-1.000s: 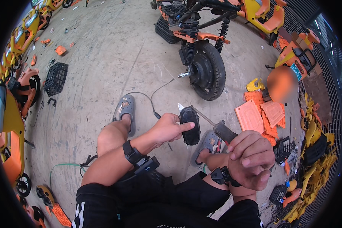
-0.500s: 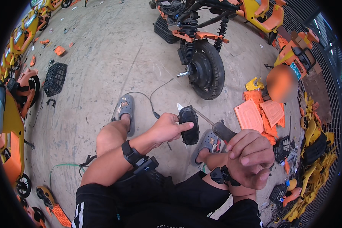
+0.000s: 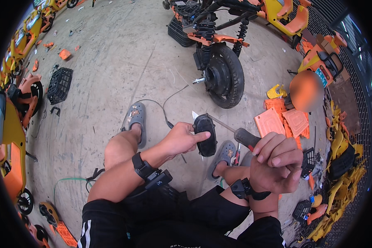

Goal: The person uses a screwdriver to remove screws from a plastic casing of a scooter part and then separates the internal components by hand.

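My left hand (image 3: 184, 139) grips a black oval housing (image 3: 205, 135), its thumb lying across the front face. A pale pointed piece shows at the housing's left edge, too small to name. In my right hand (image 3: 277, 161) is a screwdriver (image 3: 246, 138) with a dark handle and a long thin shaft. The shaft slants up and left, and its tip meets the housing's upper right corner. My fingers curl around the rear of the handle. The housing is held in the air above the concrete floor, between my two clog-shod feet.
A partly stripped scooter with its wheel (image 3: 225, 76) stands ahead. Orange panels (image 3: 273, 124) lie to the right, near a pile of yellow broken parts (image 3: 343, 177). A black crate (image 3: 60, 86) sits at left beside a row of scooters. A thin cable (image 3: 164, 109) crosses the floor.
My right hand has shifted slightly up and its wrist has turned, swinging the screwdriver's handle up and to the right. The housing and my left hand have barely moved.
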`<control>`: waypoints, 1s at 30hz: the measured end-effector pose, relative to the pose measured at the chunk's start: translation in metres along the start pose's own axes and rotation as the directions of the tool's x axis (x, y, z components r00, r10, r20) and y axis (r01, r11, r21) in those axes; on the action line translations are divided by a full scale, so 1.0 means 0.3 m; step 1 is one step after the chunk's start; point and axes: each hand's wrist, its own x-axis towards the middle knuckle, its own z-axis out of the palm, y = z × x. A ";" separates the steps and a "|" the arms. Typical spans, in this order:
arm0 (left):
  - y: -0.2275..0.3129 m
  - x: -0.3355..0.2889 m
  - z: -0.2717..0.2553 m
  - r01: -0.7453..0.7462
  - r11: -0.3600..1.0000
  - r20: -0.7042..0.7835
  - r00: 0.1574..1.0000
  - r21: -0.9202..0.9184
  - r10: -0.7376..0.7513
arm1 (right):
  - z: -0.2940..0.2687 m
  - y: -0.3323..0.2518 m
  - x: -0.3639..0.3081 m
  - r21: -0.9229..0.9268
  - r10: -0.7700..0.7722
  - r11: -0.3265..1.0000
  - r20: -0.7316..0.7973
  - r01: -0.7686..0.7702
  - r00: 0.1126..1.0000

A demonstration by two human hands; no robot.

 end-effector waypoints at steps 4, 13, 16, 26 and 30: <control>0.001 0.001 0.001 -0.003 1.000 -0.003 1.000 0.013 0.003 | 0.009 0.018 0.016 0.009 0.011 1.000 -0.027 -0.010 1.000; -0.006 0.019 -0.029 -0.040 0.994 -0.162 0.985 0.102 0.056 | 0.002 0.112 0.029 -0.553 -0.041 0.833 -0.067 -0.003 0.997; 0.020 0.013 -0.040 -0.100 0.992 -0.236 0.965 0.077 0.116 | 0.004 0.106 0.045 -0.621 -0.025 0.784 0.002 0.021 1.000; 0.074 -0.010 -0.087 -0.204 0.831 -0.426 0.781 0.518 0.457 | -0.052 0.145 -0.042 -0.209 0.414 0.841 -0.343 -0.499 0.843; 0.092 -0.026 -0.084 -0.196 0.744 -0.424 0.718 0.638 0.552 | -0.086 0.170 -0.093 -0.173 0.439 0.831 -0.381 -0.529 0.814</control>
